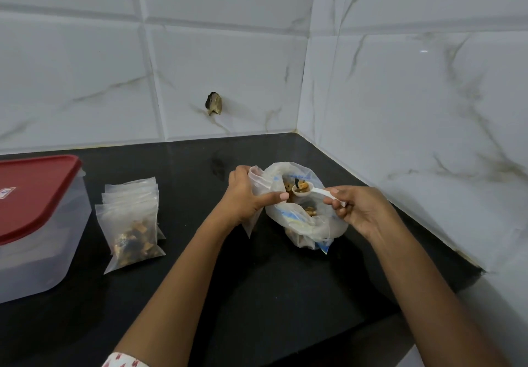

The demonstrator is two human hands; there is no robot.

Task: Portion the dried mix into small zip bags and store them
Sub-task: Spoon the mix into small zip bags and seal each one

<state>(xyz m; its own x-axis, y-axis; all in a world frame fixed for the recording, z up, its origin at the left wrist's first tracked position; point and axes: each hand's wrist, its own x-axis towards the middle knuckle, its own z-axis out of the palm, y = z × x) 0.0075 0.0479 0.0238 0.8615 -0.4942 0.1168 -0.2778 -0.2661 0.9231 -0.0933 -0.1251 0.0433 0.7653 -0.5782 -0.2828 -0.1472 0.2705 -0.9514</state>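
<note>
Glossy marble-look wall tiles (228,61) meet a smooth black counter (257,281); thin cloudy plastic zip bags (131,224), white plastic spoon (311,192).

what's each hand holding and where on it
Left hand grips a small zip bag near its open top; right hand pinches a white spoon by its handle end.

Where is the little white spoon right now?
In the head view, right of centre: the white spoon is pinched in the right hand, its loaded bowl over the open big bag, beside the thumb of the left hand.
</note>
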